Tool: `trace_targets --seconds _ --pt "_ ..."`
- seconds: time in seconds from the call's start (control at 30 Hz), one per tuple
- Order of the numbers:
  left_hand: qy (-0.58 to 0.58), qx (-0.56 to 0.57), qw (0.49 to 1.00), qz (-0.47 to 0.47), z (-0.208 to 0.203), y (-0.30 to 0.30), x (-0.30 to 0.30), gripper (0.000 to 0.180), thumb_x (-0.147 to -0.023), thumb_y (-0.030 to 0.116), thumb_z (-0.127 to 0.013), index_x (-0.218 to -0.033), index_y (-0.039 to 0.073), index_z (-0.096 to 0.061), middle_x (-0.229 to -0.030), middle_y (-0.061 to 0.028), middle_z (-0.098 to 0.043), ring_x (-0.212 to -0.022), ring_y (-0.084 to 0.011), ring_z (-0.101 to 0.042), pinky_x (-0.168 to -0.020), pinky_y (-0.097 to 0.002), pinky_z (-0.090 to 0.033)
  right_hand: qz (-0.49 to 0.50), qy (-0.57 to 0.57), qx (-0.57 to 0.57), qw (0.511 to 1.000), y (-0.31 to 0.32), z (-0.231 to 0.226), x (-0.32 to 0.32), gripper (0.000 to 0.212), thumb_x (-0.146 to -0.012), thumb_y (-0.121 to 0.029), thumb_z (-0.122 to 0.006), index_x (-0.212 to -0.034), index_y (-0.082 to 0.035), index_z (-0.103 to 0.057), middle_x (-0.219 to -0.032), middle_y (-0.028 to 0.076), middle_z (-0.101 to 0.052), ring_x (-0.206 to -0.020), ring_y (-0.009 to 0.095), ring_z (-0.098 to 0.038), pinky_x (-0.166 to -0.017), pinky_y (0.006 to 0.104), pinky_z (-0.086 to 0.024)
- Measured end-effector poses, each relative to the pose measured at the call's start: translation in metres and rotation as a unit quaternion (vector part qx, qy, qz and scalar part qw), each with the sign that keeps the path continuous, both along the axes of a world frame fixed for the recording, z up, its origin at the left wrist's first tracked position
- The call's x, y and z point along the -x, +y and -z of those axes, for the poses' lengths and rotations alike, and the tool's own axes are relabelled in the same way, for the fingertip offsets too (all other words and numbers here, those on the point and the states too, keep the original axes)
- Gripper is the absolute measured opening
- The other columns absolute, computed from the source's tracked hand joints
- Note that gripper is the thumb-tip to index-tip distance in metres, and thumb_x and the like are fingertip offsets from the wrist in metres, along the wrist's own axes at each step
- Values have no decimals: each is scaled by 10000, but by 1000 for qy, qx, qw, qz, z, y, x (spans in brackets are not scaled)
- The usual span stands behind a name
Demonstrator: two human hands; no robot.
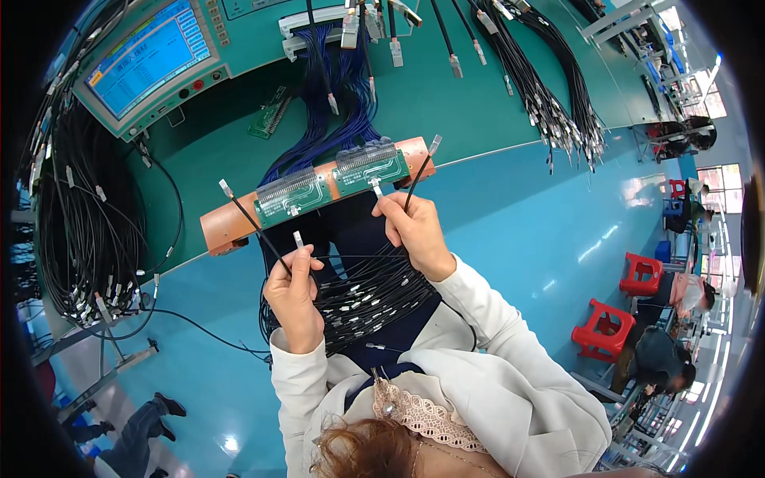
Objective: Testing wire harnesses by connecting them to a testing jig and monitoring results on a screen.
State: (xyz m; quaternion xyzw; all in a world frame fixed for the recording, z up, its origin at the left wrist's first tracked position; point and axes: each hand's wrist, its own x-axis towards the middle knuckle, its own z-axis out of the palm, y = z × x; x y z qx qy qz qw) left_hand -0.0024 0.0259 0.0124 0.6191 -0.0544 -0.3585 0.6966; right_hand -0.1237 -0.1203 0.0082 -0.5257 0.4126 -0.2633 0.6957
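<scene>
My left hand (293, 307) is closed, its thumb and finger pinching a black cable with a silver plug (299, 238) just below the left green circuit board (291, 199). Another black cable (253, 221) slants up past that hand to a plug over the left end of the copper-coloured bar. My right hand (418, 235) pinches a silver plug (378, 190) at the lower edge of the right circuit board (368, 171); whether it is seated there I cannot tell. From the right hand a black cable (413, 188) rises to another plug. Both boards lie on the copper-coloured bar (225, 227) at the table edge.
Purple wires (319, 119) run from the boards to a white connector block. A tester with a lit screen (147, 60) stands back left. A loose circuit board (269, 115) lies on the green table (478, 111). Cable bundles hang left (96, 223), right (550, 88) and across my lap (366, 291).
</scene>
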Motion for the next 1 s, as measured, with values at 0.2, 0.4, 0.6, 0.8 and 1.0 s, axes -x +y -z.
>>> trace_targets --seconds 0.2,0.4,0.6,0.8,1.0 --pt "5 6 1000 -6 1 -1 0 206 -897 188 -608 -947 -9 -644 -712 -29 -605 -451 2 -312 -412 -166 -235 -4 -11 -8 1000 -1 0 -3 208 -913 -146 -536 -797 14 -600 -489 -19 -462 -403 35 -375 -406 197 -253" --pt "41 25 999 -17 7 -12 2 147 -885 125 -607 -928 -8 -649 -706 -16 -614 -460 11 -323 -417 -155 -212 25 -17 -22 999 1 -1 -7 223 -927 -162 -518 -804 11 -585 -483 -4 -457 -398 46 -369 -406 198 -255" --pt "63 24 997 -23 9 -18 -5 158 -875 144 -618 -911 -6 -655 -689 -15 -615 -454 9 -328 -412 -160 -220 18 -9 -13 1000 2 -1 -9 215 -928 -155 -510 -810 8 -586 -484 -7 -457 -398 44 -365 -399 203 -244" --pt "85 31 996 -17 8 -18 -9 184 -878 181 -623 -900 2 -658 -677 -15 -609 -452 5 -336 -411 -163 -228 16 -6 -19 1000 1 0 -10 215 -928 -156 -508 -809 5 -586 -483 -10 -455 -400 39 -364 -397 205 -231" --pt "126 54 991 2 11 -15 -12 216 -897 205 -599 -917 -5 -646 -683 -20 -599 -439 2 -314 -425 -169 -253 12 -6 -25 1000 1 -1 -9 217 -927 -161 -511 -808 5 -585 -483 -10 -456 -399 38 -361 -397 204 -228"
